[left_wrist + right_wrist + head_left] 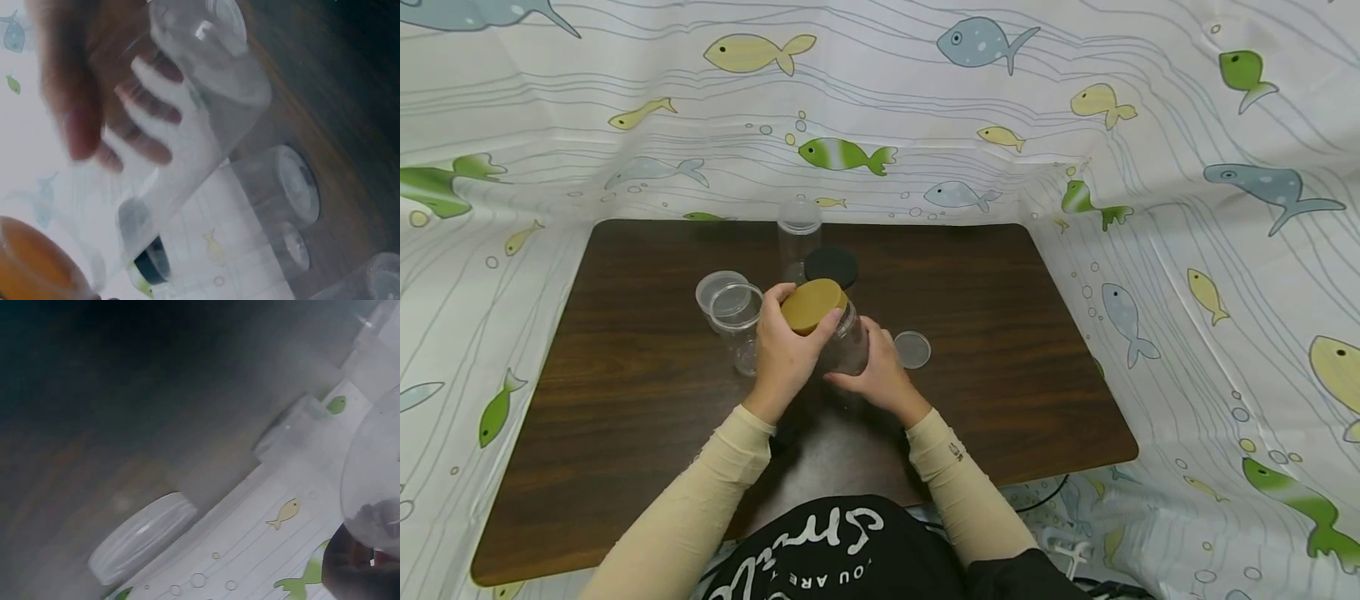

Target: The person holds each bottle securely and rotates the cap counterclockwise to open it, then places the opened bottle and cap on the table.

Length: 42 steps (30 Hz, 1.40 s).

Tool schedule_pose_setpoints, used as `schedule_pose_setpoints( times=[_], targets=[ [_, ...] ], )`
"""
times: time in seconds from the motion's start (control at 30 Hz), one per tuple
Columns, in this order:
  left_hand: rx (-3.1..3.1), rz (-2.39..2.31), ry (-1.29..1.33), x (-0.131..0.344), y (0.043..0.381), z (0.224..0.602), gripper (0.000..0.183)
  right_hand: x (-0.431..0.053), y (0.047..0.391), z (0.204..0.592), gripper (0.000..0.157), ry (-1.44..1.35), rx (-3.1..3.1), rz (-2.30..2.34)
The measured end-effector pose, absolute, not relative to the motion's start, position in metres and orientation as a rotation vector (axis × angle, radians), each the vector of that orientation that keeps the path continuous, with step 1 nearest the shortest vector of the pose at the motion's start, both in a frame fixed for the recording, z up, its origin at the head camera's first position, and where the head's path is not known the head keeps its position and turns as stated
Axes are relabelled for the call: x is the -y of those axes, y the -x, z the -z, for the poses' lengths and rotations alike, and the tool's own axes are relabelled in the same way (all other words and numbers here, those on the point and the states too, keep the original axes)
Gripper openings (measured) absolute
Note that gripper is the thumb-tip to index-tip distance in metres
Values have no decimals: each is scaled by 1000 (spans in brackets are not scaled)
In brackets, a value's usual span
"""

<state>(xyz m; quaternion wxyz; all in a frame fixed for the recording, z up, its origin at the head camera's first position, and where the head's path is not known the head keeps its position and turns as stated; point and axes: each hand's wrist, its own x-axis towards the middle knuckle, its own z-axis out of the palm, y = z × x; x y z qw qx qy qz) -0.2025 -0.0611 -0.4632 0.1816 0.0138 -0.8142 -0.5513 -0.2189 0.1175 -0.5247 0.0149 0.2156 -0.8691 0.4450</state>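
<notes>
In the head view, a clear jar (850, 342) with a gold lid (813, 306) is held tilted above the table. My left hand (790, 346) grips the gold lid, its thumb on the near side and fingers on the far side. Around the jar's body wraps my right hand (883, 371). The left wrist view shows the right fingers through the clear wall of the jar (212, 106), with the orange-looking lid (34, 262) at lower left. Whether the lid sits fully on the rim is hard to tell.
Two clear jars (735, 308) stand left of my left hand. Behind the held jar are a tall clear jar (800, 237) and a black lid (831, 267). A clear round lid (913, 350) lies right of my right hand on the brown table (1000, 375). Fish-patterned sheeting (887, 100) surrounds it.
</notes>
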Motion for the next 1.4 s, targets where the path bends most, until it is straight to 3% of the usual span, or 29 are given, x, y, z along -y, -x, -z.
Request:
schedule_pose_setpoints(
  times=[0.7, 0.97, 1.4],
  targets=[
    [2230, 1613, 66, 63, 197, 477, 41, -155, 231, 521, 101, -464, 2627, -1698],
    [2251, 1967, -84, 67, 200, 492, 58, -169, 241, 517, 92, -386, 2589, -1700],
    [2293, 2215, -271, 84, 203, 527, 78, -181, 253, 517, 91, -317, 2538, -1755]
  ],
)
